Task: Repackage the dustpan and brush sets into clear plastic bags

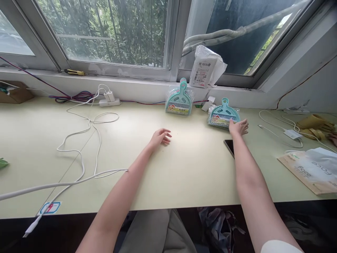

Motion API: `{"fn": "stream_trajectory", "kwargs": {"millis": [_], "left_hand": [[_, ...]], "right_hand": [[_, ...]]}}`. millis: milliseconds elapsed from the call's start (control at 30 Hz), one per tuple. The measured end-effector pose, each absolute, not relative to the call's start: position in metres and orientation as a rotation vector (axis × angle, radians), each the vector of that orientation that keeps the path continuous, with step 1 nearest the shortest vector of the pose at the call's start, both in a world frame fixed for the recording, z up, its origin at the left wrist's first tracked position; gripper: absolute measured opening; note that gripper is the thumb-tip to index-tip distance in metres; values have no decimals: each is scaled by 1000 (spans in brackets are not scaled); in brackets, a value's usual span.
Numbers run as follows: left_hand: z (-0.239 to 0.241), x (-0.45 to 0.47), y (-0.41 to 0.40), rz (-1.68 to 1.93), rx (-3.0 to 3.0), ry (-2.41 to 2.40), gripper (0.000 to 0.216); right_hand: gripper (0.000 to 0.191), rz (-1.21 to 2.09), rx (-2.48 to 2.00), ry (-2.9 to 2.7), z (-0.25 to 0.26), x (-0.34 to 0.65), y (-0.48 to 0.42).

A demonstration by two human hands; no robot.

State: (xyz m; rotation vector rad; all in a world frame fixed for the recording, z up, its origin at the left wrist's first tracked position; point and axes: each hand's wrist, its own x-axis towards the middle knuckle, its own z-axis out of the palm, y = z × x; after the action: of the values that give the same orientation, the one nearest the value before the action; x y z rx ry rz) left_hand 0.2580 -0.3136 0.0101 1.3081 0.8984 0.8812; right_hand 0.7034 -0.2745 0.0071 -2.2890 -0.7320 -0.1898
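My right hand reaches forward and its fingers rest on the near edge of a teal dustpan-and-brush set in clear wrap lying flat on the pale green table. A second wrapped teal dustpan set leans against the window sill farther left. My left hand lies on the bare table with fingers loosely curled, holding nothing. A black phone lies partly under my right forearm.
White cables loop across the left of the table from a power strip. A white plastic package stands on the sill. A paper bag with clear wrap and yellow gloves lie right. A cardboard box sits far left.
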Motion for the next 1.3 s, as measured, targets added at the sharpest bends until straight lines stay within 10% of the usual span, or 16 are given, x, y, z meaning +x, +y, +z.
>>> {"fn": "stream_trajectory", "kwargs": {"millis": [200,667,867,1033,1300], "left_hand": [[8,250,-304,1001,1280,973,22],[0,245,-297,1017,1292,1000,23],[-7,248,-293,995,1349,993,24],[-7,248,-296,1005,1401,995,26],[-8,247,-297,971,1435,1017,26]], "right_hand": [[67,-516,-1845,-1426,20,606,-306],[63,745,-1416,-2504,32,464,-428],[34,2317,-1536,-1993,56,566,-588],[45,1939,-1973,-1633,73,633,-611],[44,159,-1992,-1873,62,613,-456]]}}
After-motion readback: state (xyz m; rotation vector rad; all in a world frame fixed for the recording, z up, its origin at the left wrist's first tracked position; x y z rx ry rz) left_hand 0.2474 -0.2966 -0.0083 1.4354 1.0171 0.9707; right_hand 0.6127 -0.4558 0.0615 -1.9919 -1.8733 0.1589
